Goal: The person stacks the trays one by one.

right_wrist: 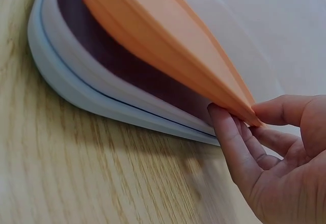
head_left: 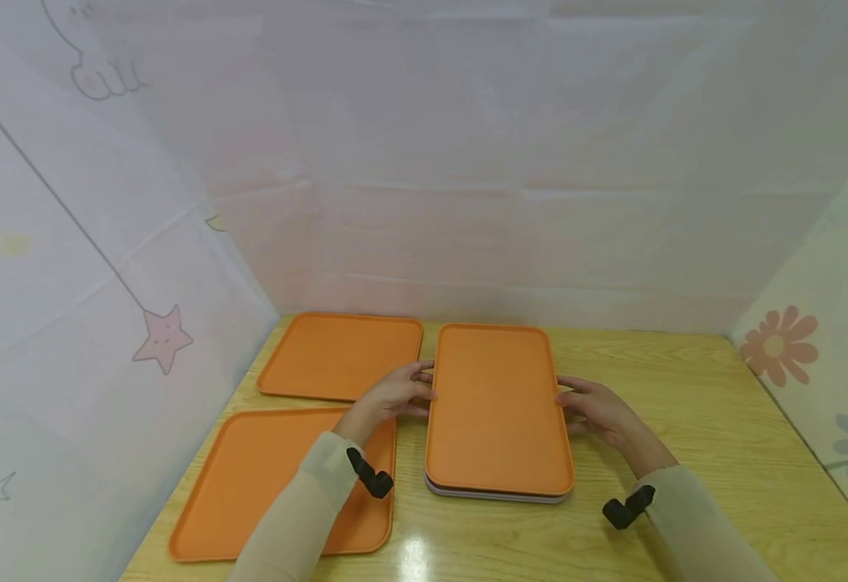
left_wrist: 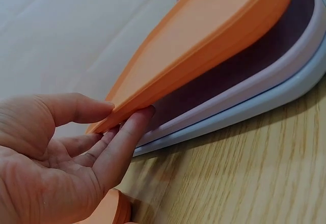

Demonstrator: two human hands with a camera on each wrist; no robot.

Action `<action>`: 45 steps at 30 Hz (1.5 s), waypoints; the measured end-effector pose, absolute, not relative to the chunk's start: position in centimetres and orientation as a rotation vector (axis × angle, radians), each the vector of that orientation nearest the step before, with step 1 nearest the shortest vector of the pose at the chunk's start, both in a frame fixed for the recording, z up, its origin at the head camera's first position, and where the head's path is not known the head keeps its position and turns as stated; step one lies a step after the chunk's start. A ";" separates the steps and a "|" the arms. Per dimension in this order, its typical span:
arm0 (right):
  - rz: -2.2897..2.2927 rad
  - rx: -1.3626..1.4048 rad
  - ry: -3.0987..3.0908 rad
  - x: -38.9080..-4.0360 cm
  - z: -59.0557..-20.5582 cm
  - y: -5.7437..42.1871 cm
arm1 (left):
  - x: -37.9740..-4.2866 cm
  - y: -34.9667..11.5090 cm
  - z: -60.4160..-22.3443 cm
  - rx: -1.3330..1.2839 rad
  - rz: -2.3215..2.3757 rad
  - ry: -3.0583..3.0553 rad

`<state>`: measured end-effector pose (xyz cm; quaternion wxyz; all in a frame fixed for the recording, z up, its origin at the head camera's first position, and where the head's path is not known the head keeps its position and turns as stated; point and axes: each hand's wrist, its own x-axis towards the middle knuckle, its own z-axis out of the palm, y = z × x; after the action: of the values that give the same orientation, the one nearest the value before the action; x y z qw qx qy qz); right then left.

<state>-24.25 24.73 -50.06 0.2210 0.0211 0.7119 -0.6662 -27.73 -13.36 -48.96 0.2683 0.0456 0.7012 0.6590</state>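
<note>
An orange tray (head_left: 499, 408) is held by its two long sides over a stack of trays. My left hand (head_left: 398, 392) pinches its left rim, thumb on top and fingers beneath. On the opposite rim my right hand (head_left: 598, 411) pinches in the same way. Both wrist views show a gap between the orange tray and the stack under it. A pinkish-lilac tray (left_wrist: 224, 99) is uppermost in that stack, and a pale blue tray (left_wrist: 254, 109) lies below it on the table. Their middles are mostly hidden under the orange tray.
Two more orange trays lie on the left of the wooden table (head_left: 656, 356): a far tray (head_left: 343, 352) and a near tray (head_left: 263, 469), partly behind my left forearm. A patterned cloth wall (head_left: 496, 202) rises at the table's back, with further cloth at both sides.
</note>
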 end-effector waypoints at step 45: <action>-1.516 0.034 2.320 -24.2 -50.2 23.2 | -25.0 -14.7 -47.2 0.170 1.520 2.196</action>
<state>-24.22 23.22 -50.18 0.1837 0.0122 0.8228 -0.5377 -25.03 -14.69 -47.25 0.2305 0.0619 0.7985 0.5526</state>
